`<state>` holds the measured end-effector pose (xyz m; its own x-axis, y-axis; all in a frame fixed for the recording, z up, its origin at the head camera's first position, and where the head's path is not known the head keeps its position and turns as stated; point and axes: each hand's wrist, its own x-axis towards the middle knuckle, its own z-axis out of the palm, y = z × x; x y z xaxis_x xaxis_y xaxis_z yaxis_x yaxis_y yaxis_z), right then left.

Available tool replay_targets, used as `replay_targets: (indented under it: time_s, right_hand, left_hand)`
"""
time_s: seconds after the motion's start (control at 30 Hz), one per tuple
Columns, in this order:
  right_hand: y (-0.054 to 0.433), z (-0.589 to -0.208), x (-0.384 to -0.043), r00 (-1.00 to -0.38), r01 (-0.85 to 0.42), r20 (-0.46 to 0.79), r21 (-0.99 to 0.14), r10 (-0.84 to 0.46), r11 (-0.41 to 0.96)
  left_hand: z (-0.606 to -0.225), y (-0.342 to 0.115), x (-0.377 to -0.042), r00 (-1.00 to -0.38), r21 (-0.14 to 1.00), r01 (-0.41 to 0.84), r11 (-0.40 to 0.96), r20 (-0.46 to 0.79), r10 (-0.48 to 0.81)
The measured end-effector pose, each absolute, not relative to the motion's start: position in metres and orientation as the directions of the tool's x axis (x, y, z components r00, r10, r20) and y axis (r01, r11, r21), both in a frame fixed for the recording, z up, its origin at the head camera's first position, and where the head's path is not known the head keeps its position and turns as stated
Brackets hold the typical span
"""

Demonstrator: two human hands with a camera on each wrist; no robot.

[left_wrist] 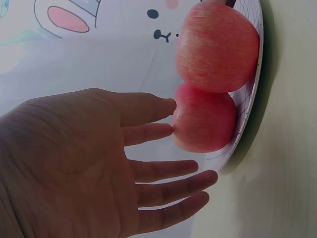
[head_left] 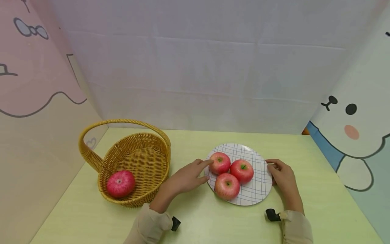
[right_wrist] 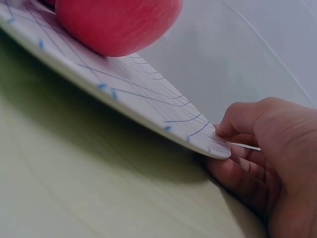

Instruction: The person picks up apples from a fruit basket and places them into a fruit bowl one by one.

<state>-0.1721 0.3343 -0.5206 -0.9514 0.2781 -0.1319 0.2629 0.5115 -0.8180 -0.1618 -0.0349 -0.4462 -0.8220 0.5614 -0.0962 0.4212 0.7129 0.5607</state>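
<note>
Three red apples sit close together on a white plate (head_left: 256,193) with a blue grid pattern: a back-left apple (head_left: 221,163), a right apple (head_left: 242,171) and a front apple (head_left: 227,186). My left hand (head_left: 189,176) reaches from the left with its fingers stretched out. Its fingertips are at the back-left apple; whether they touch it I cannot tell. At the plate's right side my right hand (head_left: 282,176) pinches the rim. The right wrist view shows this hand (right_wrist: 267,158) with digits above and below the plate edge (right_wrist: 218,148).
To the left stands a woven basket (head_left: 149,169) with a tall arched handle (head_left: 128,121). A round, ribbed pink fruit (head_left: 121,183) lies in it. A pale cloth wall (head_left: 201,74) rises behind the light yellow-green table (head_left: 213,223), with cartoon-printed panels at both sides.
</note>
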Motion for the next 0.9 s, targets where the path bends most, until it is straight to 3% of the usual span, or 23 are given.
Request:
replay_targets:
  time_s: [0.4,0.9]
  right_hand:
    - [0.333,-0.519,-0.173,-0.95,0.267,-0.132,-0.813,0.282,0.518]
    - [0.333,-0.522,-0.173,-0.954,0.242,-0.107,-0.829,0.281,0.505]
  left_hand:
    - [-0.418,-0.051,-0.151,-0.828,0.526,0.444,0.726,-0.069,0.556]
    - [-0.39,-0.097,-0.117,-0.917,0.452,0.349,0.821,-0.017,0.399]
